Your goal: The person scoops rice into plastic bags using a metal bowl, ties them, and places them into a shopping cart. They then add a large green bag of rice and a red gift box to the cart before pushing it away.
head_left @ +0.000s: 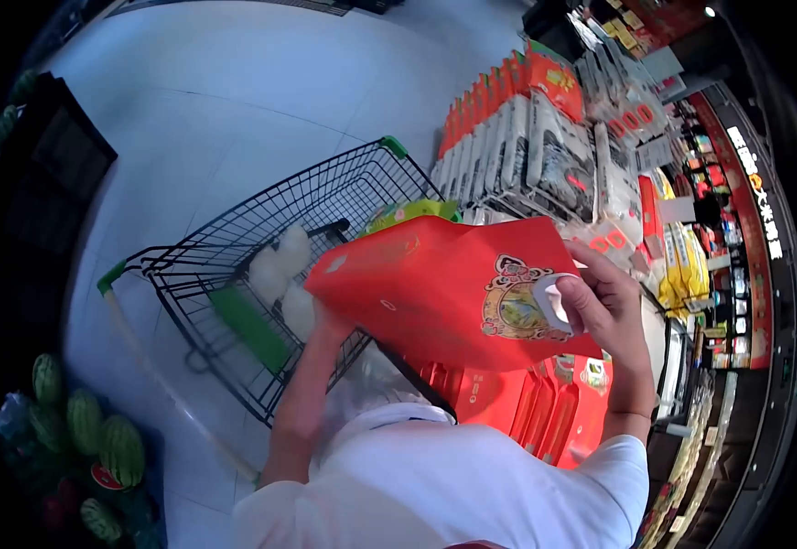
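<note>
A large red bag (pixel 398 284) with an ornate emblem spans the space in front of my chest, held up tilted over the near side of a shopping cart (pixel 234 215). My right hand (pixel 611 306) is closed at its right end, the thumb by a white handle cut-out. At the lower left corner, my left hand (pixel 330 320) bears the bag from below; its fingers are mostly hidden behind it. Inside the cart lie white rounded items (pixel 280 265), and a green package (pixel 408 212) shows just past the bag's top edge.
More red bags (pixel 517 403) are stacked below the held one. Beyond stands a pile of clear-wrapped and red packs (pixel 545 146). Lit store shelves (pixel 737 265) run along the right. Watermelons (pixel 87 421) sit at lower left, beside a dark stand (pixel 42 174).
</note>
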The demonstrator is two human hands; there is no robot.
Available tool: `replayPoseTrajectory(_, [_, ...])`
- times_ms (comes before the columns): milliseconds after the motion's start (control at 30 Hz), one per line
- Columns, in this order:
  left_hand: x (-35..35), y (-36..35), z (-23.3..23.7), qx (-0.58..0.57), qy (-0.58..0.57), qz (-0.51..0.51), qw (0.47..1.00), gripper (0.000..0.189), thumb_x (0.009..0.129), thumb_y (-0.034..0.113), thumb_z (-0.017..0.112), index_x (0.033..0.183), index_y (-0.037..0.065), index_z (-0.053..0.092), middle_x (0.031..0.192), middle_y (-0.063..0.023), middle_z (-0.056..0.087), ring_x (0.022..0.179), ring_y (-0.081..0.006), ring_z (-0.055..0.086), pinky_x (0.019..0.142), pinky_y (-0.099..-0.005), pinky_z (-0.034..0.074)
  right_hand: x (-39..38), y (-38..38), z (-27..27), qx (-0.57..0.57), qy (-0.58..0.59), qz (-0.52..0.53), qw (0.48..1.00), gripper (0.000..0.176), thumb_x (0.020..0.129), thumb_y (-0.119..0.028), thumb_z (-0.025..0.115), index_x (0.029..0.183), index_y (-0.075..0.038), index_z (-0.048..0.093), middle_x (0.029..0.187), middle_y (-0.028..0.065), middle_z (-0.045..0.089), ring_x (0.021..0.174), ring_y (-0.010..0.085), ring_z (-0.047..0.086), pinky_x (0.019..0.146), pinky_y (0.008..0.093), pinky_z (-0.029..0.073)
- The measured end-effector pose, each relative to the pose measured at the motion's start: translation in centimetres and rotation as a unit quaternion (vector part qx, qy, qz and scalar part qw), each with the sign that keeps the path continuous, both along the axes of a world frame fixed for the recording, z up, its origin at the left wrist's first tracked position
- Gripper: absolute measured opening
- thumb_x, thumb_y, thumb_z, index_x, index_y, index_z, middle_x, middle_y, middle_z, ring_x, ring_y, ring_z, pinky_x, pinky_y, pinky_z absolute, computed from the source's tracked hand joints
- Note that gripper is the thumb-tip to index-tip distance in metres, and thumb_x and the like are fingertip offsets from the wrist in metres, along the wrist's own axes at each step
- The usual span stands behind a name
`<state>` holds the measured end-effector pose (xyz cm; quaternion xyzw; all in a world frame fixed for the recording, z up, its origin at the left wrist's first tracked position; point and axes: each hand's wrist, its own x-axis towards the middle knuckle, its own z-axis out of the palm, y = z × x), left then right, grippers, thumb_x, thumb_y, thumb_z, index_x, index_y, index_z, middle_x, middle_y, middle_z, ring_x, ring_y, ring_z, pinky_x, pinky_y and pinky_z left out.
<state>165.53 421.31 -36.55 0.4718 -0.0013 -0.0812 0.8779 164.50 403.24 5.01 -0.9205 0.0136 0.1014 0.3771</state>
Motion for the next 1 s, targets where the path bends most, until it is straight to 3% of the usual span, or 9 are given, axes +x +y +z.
replayPoseTrajectory(67, [1.9, 2.8, -1.5, -0.037, 0.105, -0.039, 0.993, 0.056, 0.098, 0.050, 0.045, 0.134, 0.008, 0.053, 0.133, -0.0094, 0.060, 0.121, -0.0266, 0.058, 0.101, -0.0436, 0.047, 3.1, 0.2, -2.3, 0.078, 0.066, -0.021, 0.995, 0.042, 0.095, -0.011, 0.063, 0.136, -0.003, 0.055, 0.062, -0.0001, 0.057, 0.047, 0.0041, 0.050, 0.042, 0.0203, 0.036])
replayPoseTrajectory(100, [3.8, 4.0, -2.5, -0.197, 0.234, -0.081, 0.948, 0.055, 0.098, 0.050, 0.046, 0.133, 0.008, 0.054, 0.133, -0.0091, 0.060, 0.120, -0.0253, 0.058, 0.099, -0.0431, 0.049, 6.0, -0.1, -5.0, 0.158, 0.099, -0.018, 0.982, 0.046, 0.095, -0.009, 0.062, 0.139, -0.003, 0.051, 0.060, -0.0007, 0.054, 0.045, 0.0046, 0.048, 0.040, 0.0204, 0.035])
replayPoseTrajectory(133, [5.3, 4.6, -3.0, -0.355, 0.344, -0.129, 0.860, 0.055, 0.097, 0.050, 0.047, 0.131, 0.008, 0.055, 0.132, -0.0087, 0.060, 0.120, -0.0239, 0.058, 0.097, -0.0425, 0.050, 7.8, 0.3, -7.5, 0.232, 0.129, -0.024, 0.964, 0.050, 0.095, -0.007, 0.060, 0.143, -0.004, 0.047, 0.058, -0.0012, 0.051, 0.042, 0.0052, 0.046, 0.038, 0.0206, 0.034])
replayPoseTrajectory(200, [6.2, 4.0, -7.3, -0.314, 0.347, -0.114, 0.876, 0.056, 0.097, 0.054, 0.046, 0.130, 0.010, 0.057, 0.126, -0.0086, 0.063, 0.108, -0.0223, 0.063, 0.088, -0.0432, 0.054, 11.2, 1.5, -11.4, 0.441, 0.217, -0.089, 0.867, 0.055, 0.096, -0.007, 0.057, 0.148, -0.004, 0.038, 0.055, -0.0027, 0.042, 0.039, 0.0055, 0.038, 0.036, 0.0217, 0.031])
replayPoseTrajectory(300, [5.9, 2.7, -13.4, -0.265, 0.427, -0.067, 0.862, 0.056, 0.098, 0.055, 0.045, 0.129, 0.011, 0.058, 0.123, -0.0085, 0.063, 0.100, -0.0228, 0.065, 0.081, -0.0417, 0.056, 15.3, 2.7, -16.4, 0.517, 0.214, -0.104, 0.822, 0.054, 0.099, -0.008, 0.052, 0.150, -0.005, 0.034, 0.057, -0.0030, 0.039, 0.038, 0.0056, 0.032, 0.036, 0.0223, 0.028])
replayPoseTrajectory(433, [9.7, 0.6, -15.2, -0.251, 0.494, -0.030, 0.832, 0.055, 0.098, 0.054, 0.045, 0.129, 0.011, 0.058, 0.123, -0.0086, 0.063, 0.098, -0.0232, 0.065, 0.080, -0.0404, 0.055, 19.0, 2.0, -20.5, 0.527, 0.242, -0.144, 0.802, 0.058, 0.099, -0.008, 0.052, 0.153, -0.007, 0.030, 0.064, -0.0037, 0.040, 0.043, 0.0036, 0.031, 0.037, 0.0204, 0.026])
replayPoseTrajectory(767, [21.4, -3.0, -16.8, -0.183, 0.467, -0.006, 0.865, 0.056, 0.098, 0.054, 0.045, 0.130, 0.009, 0.058, 0.124, -0.0092, 0.063, 0.101, -0.0240, 0.064, 0.083, -0.0390, 0.053, 25.2, 1.7, -27.6, 0.607, 0.183, -0.258, 0.729, 0.051, 0.099, -0.007, 0.049, 0.148, -0.012, 0.037, 0.076, -0.0032, 0.040, 0.050, 0.0021, 0.031, 0.041, 0.0168, 0.025])
replayPoseTrajectory(833, [22.8, -3.7, -17.2, -0.141, 0.464, 0.015, 0.874, 0.056, 0.099, 0.053, 0.045, 0.130, 0.009, 0.058, 0.124, -0.0094, 0.063, 0.102, -0.0241, 0.064, 0.084, -0.0387, 0.053, 25.8, 2.4, -29.8, 0.628, 0.172, -0.284, 0.703, 0.042, 0.099, -0.007, 0.050, 0.140, -0.013, 0.042, 0.075, -0.0032, 0.041, 0.051, 0.0030, 0.033, 0.042, 0.0174, 0.027])
replayPoseTrajectory(1000, [25.1, -4.3, -19.0, 0.092, 0.420, 0.058, 0.901, 0.056, 0.099, 0.053, 0.045, 0.130, 0.008, 0.058, 0.125, -0.0097, 0.063, 0.103, -0.0245, 0.064, 0.086, -0.0380, 0.052, 27.7, 1.5, -40.6, 0.609, 0.124, -0.322, 0.714, 0.041, 0.099, -0.009, 0.053, 0.139, -0.012, 0.042, 0.074, -0.0031, 0.043, 0.048, 0.0036, 0.035, 0.041, 0.0205, 0.029])
